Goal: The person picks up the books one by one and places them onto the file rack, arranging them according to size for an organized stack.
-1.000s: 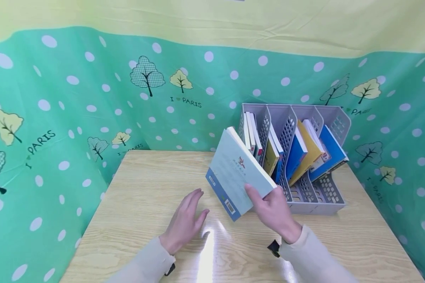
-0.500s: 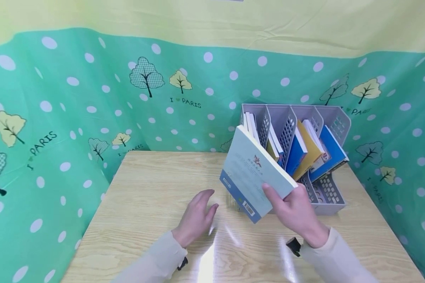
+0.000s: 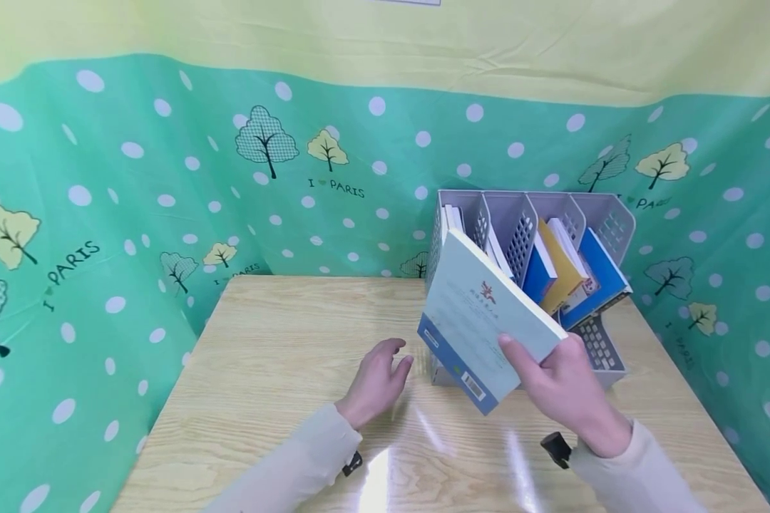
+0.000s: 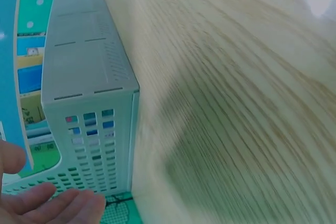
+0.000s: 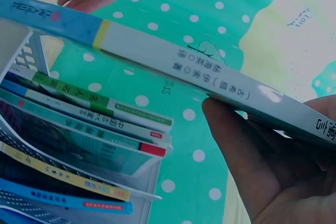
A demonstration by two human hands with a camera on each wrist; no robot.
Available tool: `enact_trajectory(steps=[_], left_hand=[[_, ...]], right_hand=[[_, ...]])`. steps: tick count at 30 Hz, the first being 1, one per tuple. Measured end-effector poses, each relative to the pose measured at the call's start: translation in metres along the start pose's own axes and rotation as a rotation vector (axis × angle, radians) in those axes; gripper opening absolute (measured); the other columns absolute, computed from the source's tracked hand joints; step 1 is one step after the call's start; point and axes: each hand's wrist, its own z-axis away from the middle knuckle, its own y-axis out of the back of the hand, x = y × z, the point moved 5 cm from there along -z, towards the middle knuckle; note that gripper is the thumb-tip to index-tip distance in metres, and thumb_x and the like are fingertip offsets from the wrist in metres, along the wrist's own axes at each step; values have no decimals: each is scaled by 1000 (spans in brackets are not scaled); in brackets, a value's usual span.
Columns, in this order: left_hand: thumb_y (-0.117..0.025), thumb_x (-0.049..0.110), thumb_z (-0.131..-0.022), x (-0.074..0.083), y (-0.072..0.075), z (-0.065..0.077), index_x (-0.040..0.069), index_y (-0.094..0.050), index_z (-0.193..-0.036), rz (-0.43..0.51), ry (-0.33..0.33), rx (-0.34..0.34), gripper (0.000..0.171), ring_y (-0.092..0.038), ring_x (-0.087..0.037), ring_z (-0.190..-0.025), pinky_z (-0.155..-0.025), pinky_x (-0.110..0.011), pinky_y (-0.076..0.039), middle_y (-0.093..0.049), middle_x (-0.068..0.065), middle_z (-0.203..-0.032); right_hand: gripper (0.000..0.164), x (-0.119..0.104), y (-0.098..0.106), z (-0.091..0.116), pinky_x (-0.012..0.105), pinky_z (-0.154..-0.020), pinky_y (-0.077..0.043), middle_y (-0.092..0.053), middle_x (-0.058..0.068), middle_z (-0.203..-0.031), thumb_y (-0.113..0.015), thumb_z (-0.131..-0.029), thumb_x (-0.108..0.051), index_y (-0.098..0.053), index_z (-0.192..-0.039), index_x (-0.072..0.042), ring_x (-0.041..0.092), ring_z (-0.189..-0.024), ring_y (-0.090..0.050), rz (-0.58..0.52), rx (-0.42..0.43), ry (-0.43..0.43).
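Note:
A light blue paperback book [image 3: 481, 306] with a darker blue band and a barcode is tilted in the air in front of the file rack. My right hand [image 3: 567, 385] grips its lower right corner, thumb on the cover facing me and fingers behind. In the right wrist view the book's white spine [image 5: 173, 61] carries printed characters. My left hand [image 3: 375, 381] hovers over the table to the left of the book, fingers loosely bent and holding nothing. The left wrist view shows those fingers [image 4: 58, 205] close to the rack's perforated side wall, with a gap I cannot judge.
The grey file rack [image 3: 606, 377] stands at the back right of the wooden table [image 3: 282, 320]. Its several slots hold upright and leaning books, among them a yellow book [image 3: 561, 274] and a blue book [image 3: 593, 278]. A green dotted curtain [image 3: 334, 235] hangs behind.
The book and my right hand have moved right and slightly down, across the front of the rack. My left hand has followed to the right, its fingers bending a little more.

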Motion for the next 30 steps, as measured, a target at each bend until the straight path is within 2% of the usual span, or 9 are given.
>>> enact_trajectory(steps=[6,9,18,23,30], left_hand=[[-50,30,-99,-3,-17,-9,-5,-53,-123,114,101,-52,43,-59,-33,-105,-87,-42,-51,-60,-22,-117],[-49,33,-100,-5,-26,-13,-6,-52,-124,154,130,-75,46,-59,-34,-106,-88,-42,-51,-60,-23,-117],[-53,24,-99,-8,-46,-18,-9,-52,-121,277,206,-90,41,-63,-31,-102,-88,-39,-53,-61,-24,-113],[-55,20,-97,-10,-53,-21,-9,-55,-114,314,227,-84,33,-64,-29,-100,-87,-38,-53,-63,-21,-108],[-53,26,-98,-13,-59,-24,-2,-57,-110,410,271,-100,31,-62,-24,-100,-90,-35,-52,-65,-12,-104]], right_hand=[[60,-1,11,5,33,-68,-58,-60,14,-127,-57,-91,7,-43,-144,-17,21,-100,-66,60,11,1],[58,-1,14,7,34,-66,-59,-61,16,-125,-57,-91,6,-44,-143,-15,23,-97,-66,93,12,-2],[55,-3,18,11,41,-63,-59,-61,17,-126,-57,-91,5,-46,-142,-14,31,-95,-67,136,5,-32],[53,-3,22,12,42,-62,-58,-61,17,-124,-57,-91,6,-48,-140,-12,31,-94,-67,151,24,-34],[52,-2,30,13,43,-62,-58,-62,15,-124,-57,-92,2,-48,-140,-16,32,-94,-67,173,59,-89]])
